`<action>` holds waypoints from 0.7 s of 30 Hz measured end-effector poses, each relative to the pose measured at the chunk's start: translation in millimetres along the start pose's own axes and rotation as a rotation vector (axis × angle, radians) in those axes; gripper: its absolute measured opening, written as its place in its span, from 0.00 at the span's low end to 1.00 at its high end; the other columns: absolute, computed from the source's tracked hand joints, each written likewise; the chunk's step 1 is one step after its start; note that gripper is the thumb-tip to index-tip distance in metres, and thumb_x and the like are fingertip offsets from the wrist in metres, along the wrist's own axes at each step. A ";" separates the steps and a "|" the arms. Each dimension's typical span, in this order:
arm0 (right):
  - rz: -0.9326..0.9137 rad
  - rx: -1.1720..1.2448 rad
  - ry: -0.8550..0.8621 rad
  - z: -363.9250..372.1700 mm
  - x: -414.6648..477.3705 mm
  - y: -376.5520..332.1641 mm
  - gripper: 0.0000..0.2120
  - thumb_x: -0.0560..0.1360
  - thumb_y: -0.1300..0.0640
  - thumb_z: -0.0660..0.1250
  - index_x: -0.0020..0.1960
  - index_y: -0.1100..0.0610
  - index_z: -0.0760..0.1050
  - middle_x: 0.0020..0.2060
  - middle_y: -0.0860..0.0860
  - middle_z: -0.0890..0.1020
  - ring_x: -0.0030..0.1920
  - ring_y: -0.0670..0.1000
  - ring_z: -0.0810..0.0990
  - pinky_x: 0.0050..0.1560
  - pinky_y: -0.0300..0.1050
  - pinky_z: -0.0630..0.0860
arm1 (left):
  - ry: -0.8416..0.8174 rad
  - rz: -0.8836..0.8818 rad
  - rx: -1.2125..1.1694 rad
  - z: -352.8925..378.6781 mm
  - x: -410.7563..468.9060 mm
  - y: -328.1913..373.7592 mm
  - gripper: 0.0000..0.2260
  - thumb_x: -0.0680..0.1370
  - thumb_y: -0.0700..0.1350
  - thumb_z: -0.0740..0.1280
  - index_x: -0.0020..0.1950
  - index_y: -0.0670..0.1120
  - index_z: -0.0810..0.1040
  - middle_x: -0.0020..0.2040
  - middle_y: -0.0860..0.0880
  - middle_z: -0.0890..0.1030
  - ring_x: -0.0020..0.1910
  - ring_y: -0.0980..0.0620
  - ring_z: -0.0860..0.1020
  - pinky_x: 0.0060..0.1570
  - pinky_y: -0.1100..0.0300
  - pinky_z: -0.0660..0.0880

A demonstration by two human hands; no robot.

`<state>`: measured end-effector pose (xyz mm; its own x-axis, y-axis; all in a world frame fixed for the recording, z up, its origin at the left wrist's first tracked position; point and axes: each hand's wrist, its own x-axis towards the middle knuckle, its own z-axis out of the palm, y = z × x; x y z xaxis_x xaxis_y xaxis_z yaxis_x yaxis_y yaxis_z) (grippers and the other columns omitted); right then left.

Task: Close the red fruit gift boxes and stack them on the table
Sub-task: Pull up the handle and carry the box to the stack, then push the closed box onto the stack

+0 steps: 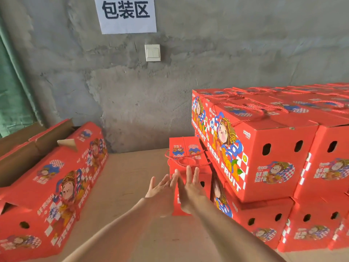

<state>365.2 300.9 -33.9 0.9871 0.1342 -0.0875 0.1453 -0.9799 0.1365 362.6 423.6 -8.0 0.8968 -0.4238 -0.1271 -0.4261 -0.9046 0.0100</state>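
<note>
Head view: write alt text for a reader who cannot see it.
An open left hand and right hand reach side by side toward a closed red box beside a taller stack of like boxes at right. Unclosed boxes lie at left on the table; a grey wall behind carries a paper sign and a switch.

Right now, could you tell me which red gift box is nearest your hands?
The lone box with the rope handle, tucked left of the stack; left hand and right hand hover just before it.
</note>
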 end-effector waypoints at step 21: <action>-0.268 0.401 0.354 -32.6 68.8 -84.9 0.21 0.76 0.61 0.57 0.69 0.58 0.66 0.73 0.56 0.61 0.72 0.56 0.61 0.68 0.47 0.60 | 0.239 0.078 0.245 -25.7 -85.4 -133.0 0.17 0.79 0.48 0.60 0.69 0.50 0.70 0.65 0.54 0.74 0.68 0.53 0.69 0.73 0.55 0.45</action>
<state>423.0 398.2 -19.4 0.8918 0.3580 0.2767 0.4239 -0.8749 -0.2343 345.7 579.0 26.9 0.8506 -0.5161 0.1012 -0.4844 -0.8437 -0.2314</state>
